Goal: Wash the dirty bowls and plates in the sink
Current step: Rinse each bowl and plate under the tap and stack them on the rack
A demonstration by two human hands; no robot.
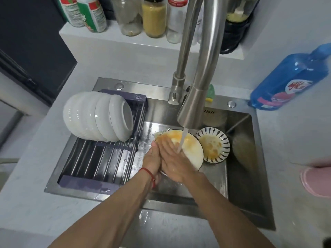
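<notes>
Left of the faucet (200, 72), five white bowls (97, 116) lie nested; below its spout sit two dirty dishes: one plate (194, 152), one patterned bowl (214, 144).

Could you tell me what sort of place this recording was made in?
Most likely a home kitchen: a steel sink under a running faucet, washed white bowls on a drying rack, and jars on the ledge.

in the sink (250, 158), the left hand (152, 160) grips the rim of a white plate (193, 151) smeared orange while the right hand (172, 158) lies flat on it under the faucet (195, 97) stream. beside it sits 1 striped bowl (213, 144); 4 white bowls (96, 115) lean on the rack (100, 158).
</notes>
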